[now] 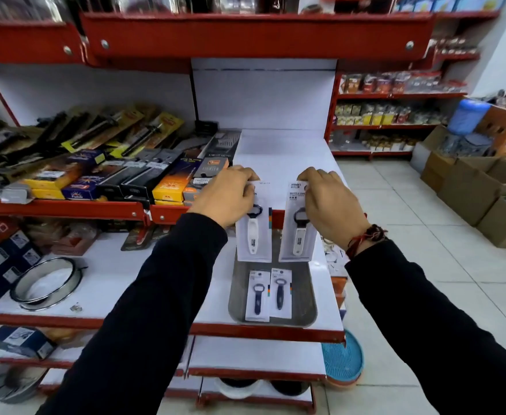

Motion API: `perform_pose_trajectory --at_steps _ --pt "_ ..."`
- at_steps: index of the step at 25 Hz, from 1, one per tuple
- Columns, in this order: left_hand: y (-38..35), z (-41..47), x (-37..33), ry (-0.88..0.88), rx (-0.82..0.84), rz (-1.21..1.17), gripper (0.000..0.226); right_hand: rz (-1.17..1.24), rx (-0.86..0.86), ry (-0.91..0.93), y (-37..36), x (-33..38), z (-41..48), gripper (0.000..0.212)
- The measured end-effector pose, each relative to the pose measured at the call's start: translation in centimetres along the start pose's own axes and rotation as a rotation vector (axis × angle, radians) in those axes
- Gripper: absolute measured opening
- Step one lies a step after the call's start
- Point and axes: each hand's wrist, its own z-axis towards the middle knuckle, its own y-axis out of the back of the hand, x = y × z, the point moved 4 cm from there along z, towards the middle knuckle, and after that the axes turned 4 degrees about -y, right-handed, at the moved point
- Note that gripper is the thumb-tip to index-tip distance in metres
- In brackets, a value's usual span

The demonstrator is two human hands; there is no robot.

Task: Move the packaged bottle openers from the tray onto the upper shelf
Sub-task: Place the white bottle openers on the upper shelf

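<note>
A shop. Red-edged shelves (257, 40) run across the frame, stacked with packaged goods (96, 172) at left and rows of packets (389, 112) at upper right. Cardboard boxes (479, 193) of stock sit on the tiled floor (401, 223) at right.
</note>
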Motion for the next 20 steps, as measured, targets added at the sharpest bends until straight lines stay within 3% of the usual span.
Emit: perform_pose_trajectory --at_steps 5,10,16,20 --pt "4.7 5.8 -0.3 -0.025 -0.111 0.059 0.032 0.033 -0.104 0.039 4.7 0.7 6.6 0.036" --pt "5.1 11.9 1.4 0.035 -0.081 0.121 0.035 -0.011 -0.100 0.015 3.2 0.2 12.9 0.040" --pt "-0.5 15.8 5.9 0.210 0.194 0.109 0.032 0.061 0.275 -0.117 -4.8 -2.1 16.5 0.042" --pt "-2.9 16.7 7.9 0.221 0.215 0.070 0.036 0.108 0.386 -0.177 -8.2 -3.5 17.1 0.040"
